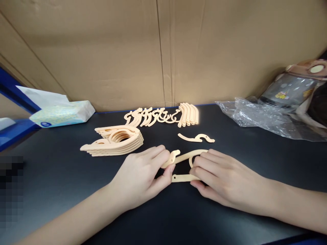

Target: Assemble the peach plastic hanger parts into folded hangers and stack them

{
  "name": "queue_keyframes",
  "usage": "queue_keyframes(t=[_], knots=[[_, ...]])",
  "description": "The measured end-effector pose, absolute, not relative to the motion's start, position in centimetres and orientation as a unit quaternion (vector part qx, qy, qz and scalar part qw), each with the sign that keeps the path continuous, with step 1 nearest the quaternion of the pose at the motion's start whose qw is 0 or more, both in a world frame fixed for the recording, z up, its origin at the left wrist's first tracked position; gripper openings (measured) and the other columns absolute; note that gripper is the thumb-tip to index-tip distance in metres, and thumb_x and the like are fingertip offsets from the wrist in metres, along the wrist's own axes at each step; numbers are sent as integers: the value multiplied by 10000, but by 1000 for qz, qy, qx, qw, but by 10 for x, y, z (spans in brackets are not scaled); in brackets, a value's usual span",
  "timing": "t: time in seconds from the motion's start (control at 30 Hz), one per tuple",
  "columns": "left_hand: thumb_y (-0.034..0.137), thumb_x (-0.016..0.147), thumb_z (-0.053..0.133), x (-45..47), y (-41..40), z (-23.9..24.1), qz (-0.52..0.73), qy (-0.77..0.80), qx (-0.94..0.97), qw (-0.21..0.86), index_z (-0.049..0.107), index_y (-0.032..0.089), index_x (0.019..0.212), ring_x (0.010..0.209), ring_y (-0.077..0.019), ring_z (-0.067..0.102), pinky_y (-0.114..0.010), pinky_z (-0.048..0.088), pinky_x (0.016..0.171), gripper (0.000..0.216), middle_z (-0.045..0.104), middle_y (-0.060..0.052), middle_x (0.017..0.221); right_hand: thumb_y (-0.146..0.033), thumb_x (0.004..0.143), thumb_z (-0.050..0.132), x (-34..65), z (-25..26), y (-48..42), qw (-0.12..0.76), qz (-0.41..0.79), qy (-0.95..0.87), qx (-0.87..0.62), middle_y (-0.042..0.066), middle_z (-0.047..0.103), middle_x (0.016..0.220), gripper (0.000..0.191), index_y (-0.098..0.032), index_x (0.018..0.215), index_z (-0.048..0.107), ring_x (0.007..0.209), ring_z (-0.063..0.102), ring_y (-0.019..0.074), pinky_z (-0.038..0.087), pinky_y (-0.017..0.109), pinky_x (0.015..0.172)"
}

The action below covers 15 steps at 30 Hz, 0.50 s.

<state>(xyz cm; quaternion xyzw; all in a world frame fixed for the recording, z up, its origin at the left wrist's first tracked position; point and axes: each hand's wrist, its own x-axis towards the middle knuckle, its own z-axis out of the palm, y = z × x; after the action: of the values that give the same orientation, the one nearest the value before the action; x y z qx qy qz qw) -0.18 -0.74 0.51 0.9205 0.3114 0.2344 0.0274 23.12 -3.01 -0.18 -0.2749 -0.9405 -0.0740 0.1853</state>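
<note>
Both my hands rest on a black table (63, 190) and share one cream plastic hanger piece (182, 159). My left hand (143, 177) pinches its left end between thumb and fingers. My right hand (222, 180) has its fingers closed over the right, curved end and the lower bar. Just behind them lies a single loose cream hook piece (196, 137). To the left stands a stack of several cream curved hanger pieces (116, 140). Further back a row of cream hook pieces (163, 116) lies against the wall.
A cardboard wall (163, 51) closes off the back of the table. A tissue pack (61, 113) sits at the back left beside a blue frame (12, 132). Crumpled clear plastic bags (265, 117) and a lidded bottle (293, 86) lie at the back right.
</note>
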Motion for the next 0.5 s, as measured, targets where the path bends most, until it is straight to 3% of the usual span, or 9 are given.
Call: queue_keyframes(t=[0.2,0.5], knots=[[190,943,413,-3,-8,5,232,320,917,45,384,196,739,566,-98,414,-243,276,517,206,423,43,690,-126,926,475,231,-1,-29,208,-111,-938,-254,11,551,698,243,-143,715,595,653,477,152,382,307,650],[180,943,377,-3,-8,6,251,344,903,48,392,196,742,599,-110,424,-248,296,532,202,435,30,724,-108,933,466,235,0,-31,168,-175,-942,-231,13,558,733,212,-135,803,630,656,481,169,359,330,617]])
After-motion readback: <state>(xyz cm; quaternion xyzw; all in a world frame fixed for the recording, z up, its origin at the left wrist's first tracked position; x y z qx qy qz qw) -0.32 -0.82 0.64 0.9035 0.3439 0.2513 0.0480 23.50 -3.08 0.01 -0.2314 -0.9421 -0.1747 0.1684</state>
